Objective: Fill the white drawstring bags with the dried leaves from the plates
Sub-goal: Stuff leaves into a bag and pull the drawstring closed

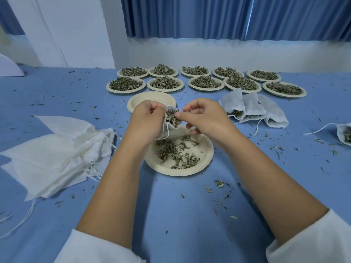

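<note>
My left hand (147, 120) grips a small white drawstring bag (171, 108) by its mouth, above a cream plate (206, 156) that carries scattered dried leaves (178, 150). Dried leaves show in the bag's open mouth and its strings hang below my left hand. My right hand (205, 118) pinches the mouth's right side, with its fingertips at the leaves.
An empty cream plate (152, 101) lies just behind my hands. Several plates heaped with leaves (165, 82) stand in two rows at the back. A pile of flat white bags (57, 154) lies left, filled bags (252, 109) right. Crumbs litter the blue cloth.
</note>
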Available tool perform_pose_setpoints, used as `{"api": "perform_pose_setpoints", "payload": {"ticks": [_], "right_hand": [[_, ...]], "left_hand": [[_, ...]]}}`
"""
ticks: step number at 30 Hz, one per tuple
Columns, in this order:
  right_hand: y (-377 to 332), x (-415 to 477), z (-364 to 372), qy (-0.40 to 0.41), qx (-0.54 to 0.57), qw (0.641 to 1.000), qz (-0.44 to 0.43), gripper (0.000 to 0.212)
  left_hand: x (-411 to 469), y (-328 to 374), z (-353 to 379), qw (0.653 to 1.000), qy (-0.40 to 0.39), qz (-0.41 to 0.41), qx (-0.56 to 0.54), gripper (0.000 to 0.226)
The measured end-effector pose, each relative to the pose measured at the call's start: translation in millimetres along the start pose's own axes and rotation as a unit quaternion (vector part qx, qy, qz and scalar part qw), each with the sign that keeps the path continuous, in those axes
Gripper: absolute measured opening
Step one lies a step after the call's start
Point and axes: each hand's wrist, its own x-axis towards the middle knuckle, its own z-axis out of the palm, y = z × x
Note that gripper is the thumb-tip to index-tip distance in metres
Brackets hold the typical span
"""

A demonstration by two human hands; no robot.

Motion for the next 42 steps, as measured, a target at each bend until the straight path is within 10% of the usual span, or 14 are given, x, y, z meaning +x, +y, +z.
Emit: {"api": "perform_pose_setpoints", "payload": {"ticks": [15, 26, 32, 42], "right_hand": [[7.7, -3.8, 14.5, -0.034, -0.114, 0.982, -0.150, 0.014], [15.0, 5.3, 11.9, 0.030, -0.093, 0.991, -0.094, 0.034], [15.7, 3.6, 12.9, -0.141, 0.162, 0.974, 0.067, 0.016], [18.8, 3.2, 24.2, 0.001, 0.092, 0.994, 0.051, 0.028]], "left_hand": [[3.0, -3.2, 1.4, 0.999, 0.010, 0.004, 0.045, 0.023], [0.8, -1.0, -0.1, 1.000, -0.025, -0.011, -0.003, 0.021], [-7.6, 8.4, -0.2, 0.993, -0.115, -0.016, -0.027, 0.019], [-11.7, 8.5, 8.3, 0.987, -0.158, 0.011, 0.034, 0.018]]}}
